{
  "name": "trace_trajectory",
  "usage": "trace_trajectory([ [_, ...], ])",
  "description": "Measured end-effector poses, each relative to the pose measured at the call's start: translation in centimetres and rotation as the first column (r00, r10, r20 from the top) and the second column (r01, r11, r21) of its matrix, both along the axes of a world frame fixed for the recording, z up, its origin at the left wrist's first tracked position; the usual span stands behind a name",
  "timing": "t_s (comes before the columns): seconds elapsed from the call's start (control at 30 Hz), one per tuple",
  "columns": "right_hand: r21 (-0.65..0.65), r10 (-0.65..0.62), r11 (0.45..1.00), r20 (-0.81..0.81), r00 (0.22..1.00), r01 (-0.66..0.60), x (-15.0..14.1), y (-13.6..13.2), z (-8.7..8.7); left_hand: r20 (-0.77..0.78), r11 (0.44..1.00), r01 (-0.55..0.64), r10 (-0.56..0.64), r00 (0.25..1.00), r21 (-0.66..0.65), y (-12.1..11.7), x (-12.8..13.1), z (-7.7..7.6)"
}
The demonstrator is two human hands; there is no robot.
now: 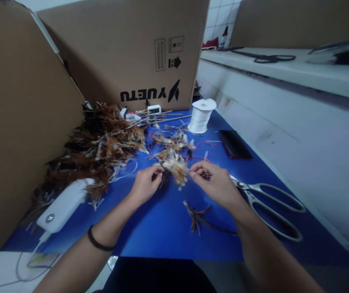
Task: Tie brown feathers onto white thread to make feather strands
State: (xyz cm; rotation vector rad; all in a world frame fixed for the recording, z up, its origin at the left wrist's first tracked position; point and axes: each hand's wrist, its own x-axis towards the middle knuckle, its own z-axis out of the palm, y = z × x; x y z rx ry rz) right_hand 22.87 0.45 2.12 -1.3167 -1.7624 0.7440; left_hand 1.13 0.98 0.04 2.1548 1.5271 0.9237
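My left hand and my right hand hold a small bunch of brown and white feathers between them, just above the blue table mat. Both hands pinch with closed fingers, the left at the bunch's dark left end, the right at its right side. A few loose dark feathers lie on the mat below my right wrist. Large metal scissors lie to the right of my right hand.
A big pile of brown feathers lies at the left. A white power bank, a white thread spool and a dark phone rest on the mat. Cardboard boxes stand at the back and left; a white ledge runs along the right.
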Motion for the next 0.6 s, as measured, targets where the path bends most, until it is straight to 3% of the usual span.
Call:
trace_trajectory([
  [0.13, -0.172, 0.287, 0.951, 0.198, 0.937, -0.255, 0.3, -1.0, 0.9, -0.055, 0.996, 0.049, -0.045, 0.997, 0.074, 0.0, -0.1, -1.3],
  [0.2, -0.189, 0.364, 0.929, 0.296, 0.883, -0.319, 0.3, -1.8, 1.0, -0.073, 0.992, 0.089, -0.082, 0.994, 0.094, 0.0, -0.2, -1.6],
  [0.33, -0.132, 0.381, 0.923, 0.435, 0.816, -0.36, 0.4, -3.2, 0.6, -0.092, 0.98, 0.143, -0.131, 0.987, 0.136, 0.1, -0.3, -1.6],
  [0.43, -0.127, 0.403, 0.912, 0.448, 0.798, -0.389, 0.4, -3.5, 0.7, -0.047, 0.968, 0.159, -0.152, 0.987, 0.194, -0.2, -0.2, -1.2],
  [0.6, -0.144, 0.399, 0.917, 0.405, 0.823, -0.373, -0.6, -2.3, 2.1, 0.005, 0.919, 0.355, -0.361, 0.933, 0.174, -1.6, 0.4, -0.2],
])
